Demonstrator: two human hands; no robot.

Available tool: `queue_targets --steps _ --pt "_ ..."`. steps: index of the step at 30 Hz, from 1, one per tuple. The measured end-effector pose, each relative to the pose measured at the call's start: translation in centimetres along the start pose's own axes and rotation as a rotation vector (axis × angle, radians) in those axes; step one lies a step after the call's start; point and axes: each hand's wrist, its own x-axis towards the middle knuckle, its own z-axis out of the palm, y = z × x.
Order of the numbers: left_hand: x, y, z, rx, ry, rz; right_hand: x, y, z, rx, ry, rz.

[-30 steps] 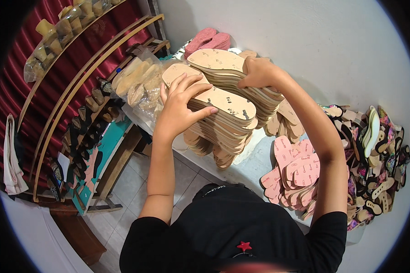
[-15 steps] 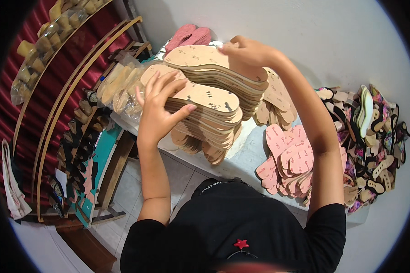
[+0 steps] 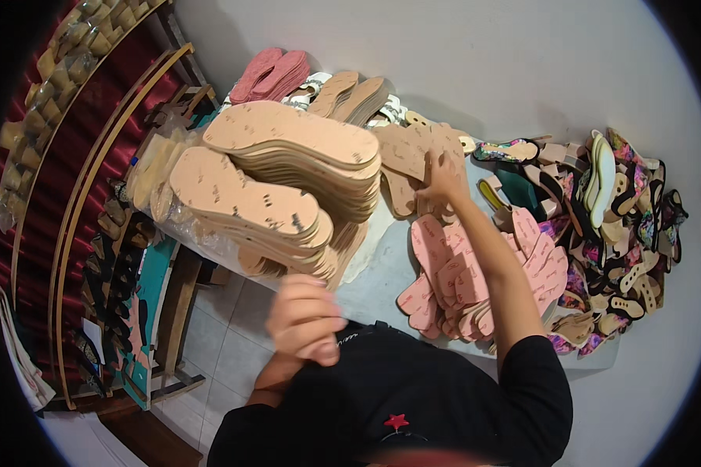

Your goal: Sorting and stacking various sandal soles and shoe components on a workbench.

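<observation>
My right hand [image 3: 444, 180] reaches over a pile of tan printed insoles [image 3: 403, 149], its fingers spread and touching the top ones. My left hand [image 3: 304, 319] is in front of my chest, slightly blurred, with fingers curled and nothing visible in them. Just beyond it stand two tall stacks of beige insoles: the nearer stack [image 3: 241, 194] and the farther, larger stack [image 3: 296, 134]. Neither hand touches these. Pink printed insoles [image 3: 459, 272] lie in an overlapping heap below my right forearm.
Finished sandals and soles [image 3: 600, 210] crowd the right end of the table [image 3: 366, 300]. Pink insoles [image 3: 269, 75] and brown insoles [image 3: 350, 97] stand at the back by the wall. Bagged shoe lasts [image 3: 157, 175] lie left, beside a wooden rack [image 3: 121, 171].
My left hand has left the nearer beige stack and drawn back toward my chest. My right hand has moved from the farther stack to the tan insoles. The view has shifted right.
</observation>
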Motion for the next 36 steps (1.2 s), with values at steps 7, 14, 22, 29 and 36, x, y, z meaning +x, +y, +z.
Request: queue_targets --steps 7,14,22,29,36 --pt "-5.9 -4.2 11.4 -0.171 -0.4 -0.66 0.8 4.1 5.9 -0.122 0.302 -0.12" --pt "-12.6 -13.1 18.1 0.084 -0.359 -1.114 -0.6 5.5 4.6 0.097 0.397 0.063" --pt "-15.3 -19.0 22.4 0.545 -0.348 -1.302 -1.3 6.6 4.4 0.351 0.411 0.015" --pt "-15.5 -20.0 24.0 0.596 -0.233 -1.48 -0.8 6.1 4.4 0.343 0.411 0.161" --pt "-16.1 -23.1 24.1 0.418 -0.248 -1.473 -1.7 5.5 5.8 0.22 0.406 0.203"
